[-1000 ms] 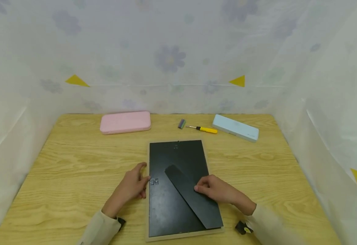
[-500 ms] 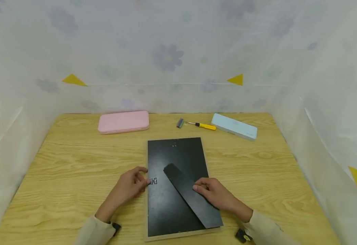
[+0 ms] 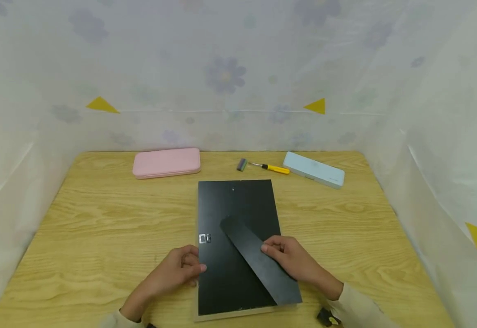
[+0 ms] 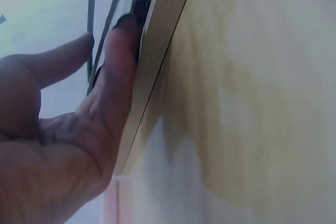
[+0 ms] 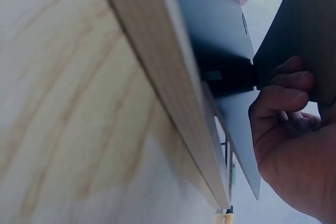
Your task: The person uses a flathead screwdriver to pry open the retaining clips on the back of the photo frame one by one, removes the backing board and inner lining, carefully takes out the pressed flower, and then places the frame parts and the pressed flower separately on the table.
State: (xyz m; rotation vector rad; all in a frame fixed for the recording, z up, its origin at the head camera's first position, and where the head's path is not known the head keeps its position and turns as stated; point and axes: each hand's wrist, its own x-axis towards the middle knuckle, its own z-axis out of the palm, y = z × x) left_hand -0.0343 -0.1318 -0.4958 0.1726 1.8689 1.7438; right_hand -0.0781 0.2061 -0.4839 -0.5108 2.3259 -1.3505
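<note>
A wooden picture frame (image 3: 230, 314) lies face down before me. Its black backing board (image 3: 242, 198) is tilted, with the far end raised off the frame, as the gap in the right wrist view shows. My right hand (image 3: 296, 260) pinches the black easel stand (image 3: 256, 262), which is swung out from the board. At the board's left edge, my left hand (image 3: 175, 273) has its thumb on top and its fingers beneath, between board and wooden rim (image 4: 160, 30). Some left fingertips are hidden there. A small metal hanger (image 3: 204, 238) sits on the board's left side.
Along the back of the wood-grain table (image 3: 111, 228) lie a pink case (image 3: 166, 163), a small striped eraser-like block (image 3: 241, 164), a yellow-handled screwdriver (image 3: 277, 169) and a pale blue case (image 3: 314, 170). Floral sheeting (image 3: 226, 75) encloses the back and sides.
The far end of the backing board has risen off the frame. My left hand has slid toward me along its left edge, thumb now on top. My right hand keeps hold of the easel stand.
</note>
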